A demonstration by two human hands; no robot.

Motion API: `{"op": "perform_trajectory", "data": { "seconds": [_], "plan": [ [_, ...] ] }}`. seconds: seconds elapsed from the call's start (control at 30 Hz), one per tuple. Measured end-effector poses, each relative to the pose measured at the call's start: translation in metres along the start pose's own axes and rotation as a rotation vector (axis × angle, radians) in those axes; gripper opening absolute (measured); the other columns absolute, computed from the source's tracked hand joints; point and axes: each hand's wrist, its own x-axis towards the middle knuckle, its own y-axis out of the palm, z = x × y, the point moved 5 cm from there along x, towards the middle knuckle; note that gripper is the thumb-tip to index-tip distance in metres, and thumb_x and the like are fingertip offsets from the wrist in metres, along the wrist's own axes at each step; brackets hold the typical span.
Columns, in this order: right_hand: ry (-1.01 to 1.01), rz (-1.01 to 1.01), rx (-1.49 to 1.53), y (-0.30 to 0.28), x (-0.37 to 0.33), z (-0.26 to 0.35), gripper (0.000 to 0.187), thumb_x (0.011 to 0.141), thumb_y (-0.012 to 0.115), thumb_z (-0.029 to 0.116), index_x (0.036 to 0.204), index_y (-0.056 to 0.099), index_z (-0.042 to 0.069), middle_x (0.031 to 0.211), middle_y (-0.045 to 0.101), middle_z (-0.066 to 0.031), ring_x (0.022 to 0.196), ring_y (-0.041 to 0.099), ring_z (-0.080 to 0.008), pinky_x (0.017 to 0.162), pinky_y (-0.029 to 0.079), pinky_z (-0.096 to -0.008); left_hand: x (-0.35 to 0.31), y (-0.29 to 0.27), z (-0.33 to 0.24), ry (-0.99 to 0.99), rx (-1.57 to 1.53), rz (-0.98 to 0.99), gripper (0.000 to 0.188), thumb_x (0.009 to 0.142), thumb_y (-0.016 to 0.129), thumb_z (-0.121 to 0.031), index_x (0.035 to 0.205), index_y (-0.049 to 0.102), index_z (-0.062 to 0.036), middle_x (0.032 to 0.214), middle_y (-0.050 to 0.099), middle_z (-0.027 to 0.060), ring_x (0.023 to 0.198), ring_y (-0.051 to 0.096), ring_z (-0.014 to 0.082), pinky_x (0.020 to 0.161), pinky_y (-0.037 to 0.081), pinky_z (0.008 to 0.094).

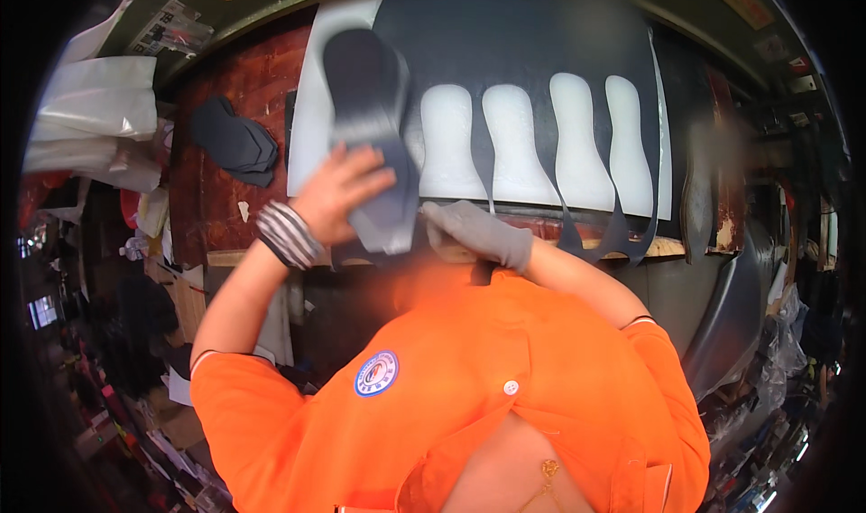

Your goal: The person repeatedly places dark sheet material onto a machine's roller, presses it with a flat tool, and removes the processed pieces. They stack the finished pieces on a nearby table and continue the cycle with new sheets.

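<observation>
Dark insole-shaped pieces (391, 188), blurred by motion, slant over the left part of the cut sheet. My bare left hand (341, 191), with a striped band at the wrist, grips them from the left, fingers across their upper face; its thumb is hidden. In a grey glove, my right hand (478, 233) is closed beside their near right edge. What its curled fingers hold, if anything, is hidden. Beyond both hands lies a dark sheet (514, 40) with several insole-shaped openings, and a white board (308, 143) shows underneath and through them.
A small pile of dark cut pieces (233, 141) rests on the worn red-brown tabletop (271, 89) at the left. Narrow strips of the sheet (570, 233) hang over the near table edge. A green machine beam (298, 4) spans the far side. Clear plastic (785, 342) hangs at the right.
</observation>
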Motion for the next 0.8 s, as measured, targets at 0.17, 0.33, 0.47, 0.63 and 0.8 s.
{"op": "perform_trajectory", "data": {
  "seconds": [0.17, 0.33, 0.47, 0.63, 0.8],
  "plan": [
    [-0.224, -0.024, 0.299, 0.014, 0.021, 0.001, 0.020, 0.097, 0.052, 0.006, 0.115, 0.050, -0.003, 0.068, 0.051, -0.0048, 0.073, 0.061, -0.0186, 0.068, 0.047, -0.0336, -0.020, 0.029, 0.014, -0.087, -0.174, -0.192, 0.068, 0.068, 0.075, -0.004, 0.134, 0.059, -0.0084, 0.141, 0.057, 0.0148, 0.136, 0.050, 0.0320, 0.116, 0.034, 0.0523],
    [-0.070, -0.199, -0.008, -0.028, -0.017, 0.037, 0.039, 0.103, 0.050, 0.031, 0.103, 0.069, -0.003, 0.098, 0.070, -0.0090, 0.098, 0.063, -0.0142, 0.091, 0.047, -0.0276, -0.085, -0.083, 0.105, -0.912, -0.174, -1.105, 0.042, 0.080, 0.084, -0.009, 0.118, 0.068, 0.0017, 0.114, 0.072, 0.0068, 0.099, 0.067, 0.0199, 0.092, 0.052, 0.0353],
    [0.102, -0.553, 0.172, -0.094, -0.078, 0.045, 0.033, 0.100, 0.057, 0.024, 0.106, 0.070, -0.006, 0.102, 0.071, -0.0102, 0.096, 0.067, -0.0174, 0.089, 0.053, -0.0303, -0.151, -0.166, 0.130, -0.580, 0.149, -1.537, 0.031, 0.082, 0.083, -0.006, 0.109, 0.072, 0.0027, 0.114, 0.073, 0.0115, 0.099, 0.068, 0.0232, 0.089, 0.053, 0.0376],
    [0.027, -1.022, 0.178, -0.166, -0.155, -0.008, 0.038, 0.104, 0.053, 0.028, 0.110, 0.067, -0.006, 0.104, 0.070, -0.0110, 0.098, 0.068, -0.0195, 0.088, 0.054, -0.0306, -0.166, -0.106, 0.180, -0.688, 0.096, -1.077, 0.063, 0.076, 0.086, -0.018, 0.132, 0.061, -0.0045, 0.132, 0.063, 0.0173, 0.122, 0.061, 0.0317, 0.103, 0.048, 0.0418],
    [0.101, -1.289, -0.067, -0.226, -0.224, -0.072, 0.038, 0.102, 0.058, 0.030, 0.111, 0.067, -0.006, 0.102, 0.070, -0.0093, 0.094, 0.066, -0.0179, 0.083, 0.053, -0.0294, -0.131, -0.018, 0.199, -1.094, 0.206, -0.203, 0.102, 0.057, 0.093, -0.047, 0.144, 0.052, -0.0101, 0.164, 0.027, 0.0150, 0.150, 0.027, 0.0340, 0.116, 0.015, 0.0699]
  ]
}}
